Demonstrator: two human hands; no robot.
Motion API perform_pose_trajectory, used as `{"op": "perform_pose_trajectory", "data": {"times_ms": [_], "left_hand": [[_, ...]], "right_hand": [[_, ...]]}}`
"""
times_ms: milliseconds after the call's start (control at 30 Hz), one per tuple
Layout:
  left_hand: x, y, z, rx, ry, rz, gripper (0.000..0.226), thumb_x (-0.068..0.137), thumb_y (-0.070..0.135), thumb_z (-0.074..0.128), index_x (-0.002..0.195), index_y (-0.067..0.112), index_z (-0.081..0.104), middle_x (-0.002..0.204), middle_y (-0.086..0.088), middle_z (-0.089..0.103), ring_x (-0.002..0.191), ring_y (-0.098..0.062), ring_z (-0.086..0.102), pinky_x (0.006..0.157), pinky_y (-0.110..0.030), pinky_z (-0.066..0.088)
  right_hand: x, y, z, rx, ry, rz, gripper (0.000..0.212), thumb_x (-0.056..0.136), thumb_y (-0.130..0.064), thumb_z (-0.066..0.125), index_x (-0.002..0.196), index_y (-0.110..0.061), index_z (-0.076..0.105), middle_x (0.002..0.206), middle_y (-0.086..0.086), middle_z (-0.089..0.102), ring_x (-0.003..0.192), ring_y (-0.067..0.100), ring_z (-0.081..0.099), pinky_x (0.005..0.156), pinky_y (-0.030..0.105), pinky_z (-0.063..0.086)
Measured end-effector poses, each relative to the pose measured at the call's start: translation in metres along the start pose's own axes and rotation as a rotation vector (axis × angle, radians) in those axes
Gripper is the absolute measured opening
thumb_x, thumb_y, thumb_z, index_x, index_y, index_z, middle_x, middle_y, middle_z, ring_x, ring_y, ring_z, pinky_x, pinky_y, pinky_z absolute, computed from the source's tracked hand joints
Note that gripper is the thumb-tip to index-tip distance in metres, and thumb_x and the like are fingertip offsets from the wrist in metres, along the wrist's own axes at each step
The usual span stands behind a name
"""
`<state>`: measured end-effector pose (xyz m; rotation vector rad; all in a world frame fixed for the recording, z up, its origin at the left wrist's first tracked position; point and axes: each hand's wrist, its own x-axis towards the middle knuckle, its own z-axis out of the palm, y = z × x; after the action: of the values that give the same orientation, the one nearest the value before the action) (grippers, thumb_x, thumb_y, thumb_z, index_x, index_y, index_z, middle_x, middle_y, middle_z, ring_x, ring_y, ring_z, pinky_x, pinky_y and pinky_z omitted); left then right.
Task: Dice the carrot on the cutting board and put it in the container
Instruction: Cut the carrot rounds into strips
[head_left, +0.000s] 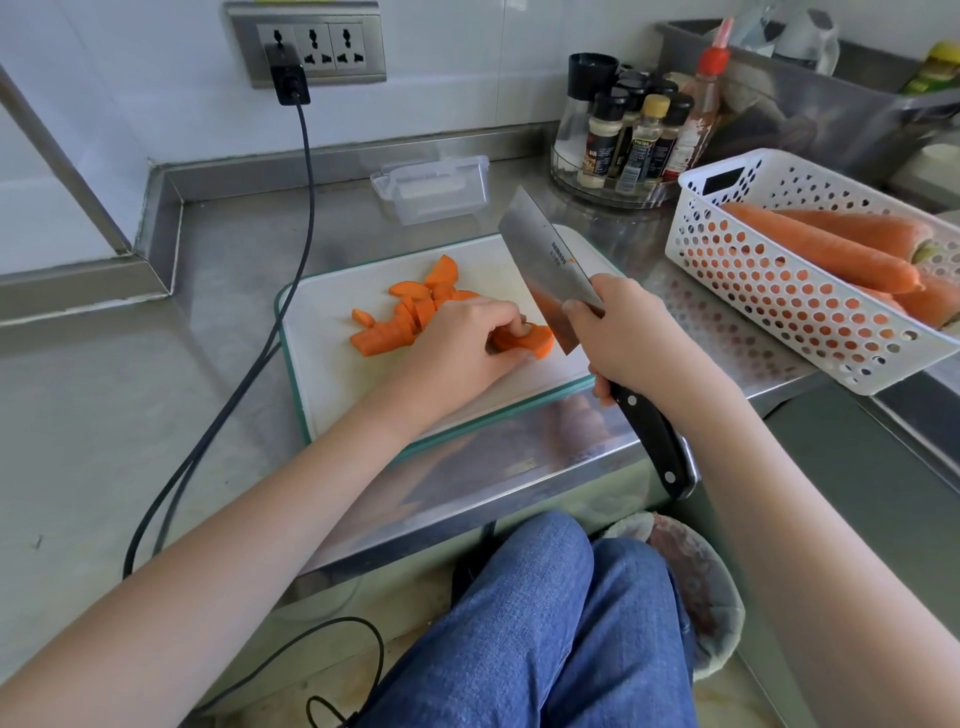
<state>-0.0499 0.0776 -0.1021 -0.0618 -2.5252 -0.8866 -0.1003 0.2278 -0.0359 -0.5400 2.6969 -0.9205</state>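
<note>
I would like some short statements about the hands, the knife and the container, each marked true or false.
1. The right hand holds the cleaver. True.
2. The left hand rests flat and apart from the carrot. False: its fingers hold a carrot piece on the cutting board.
3. The clear container already holds carrot. False: no carrot shows in it.
4. Whole carrots lie in the white basket. True.

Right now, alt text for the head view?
A left hand holds a carrot piece on a white cutting board while the right hand grips a cleaver just beside it. Cut carrot chunks lie behind; a clear container sits beyond.
</note>
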Motion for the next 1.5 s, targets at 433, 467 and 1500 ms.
{"op": "perform_pose_trajectory", "data": {"times_ms": [433, 467, 1500], "left_hand": [[0.009, -0.001, 0.01, -0.037, 0.024, 0.052, 0.013, 0.075, 0.013, 0.075, 0.072, 0.006, 0.064, 0.081, -0.002, 0.064, 0.068, -0.007, 0.049, 0.062, -0.006, 0.033], [0.009, -0.001, 0.01, -0.041, 0.029, 0.047, 0.013, 0.075, 0.013, 0.076, 0.072, 0.006, 0.065, 0.08, -0.002, 0.063, 0.068, -0.008, 0.049, 0.062, -0.005, 0.033], [0.007, -0.004, 0.007, -0.061, 0.046, 0.084, 0.011, 0.076, 0.015, 0.074, 0.071, 0.008, 0.067, 0.081, -0.002, 0.065, 0.076, -0.017, 0.061, 0.068, -0.028, 0.046]], "right_hand": [[0.005, 0.005, -0.003, -0.069, 0.036, -0.031, 0.019, 0.101, -0.022, 0.037, 0.085, -0.012, 0.038, 0.07, 0.012, 0.052, 0.034, 0.024, 0.051, 0.041, 0.044, 0.055], [0.006, 0.006, 0.0, -0.1, 0.048, -0.04, 0.02, 0.101, -0.022, 0.036, 0.084, -0.012, 0.038, 0.072, 0.012, 0.052, 0.034, 0.022, 0.05, 0.035, 0.035, 0.05], [0.0, -0.004, -0.009, -0.303, 0.004, -0.089, 0.022, 0.1, -0.024, 0.037, 0.082, -0.014, 0.041, 0.07, 0.011, 0.055, 0.048, 0.034, 0.064, 0.048, 0.045, 0.057]]}}
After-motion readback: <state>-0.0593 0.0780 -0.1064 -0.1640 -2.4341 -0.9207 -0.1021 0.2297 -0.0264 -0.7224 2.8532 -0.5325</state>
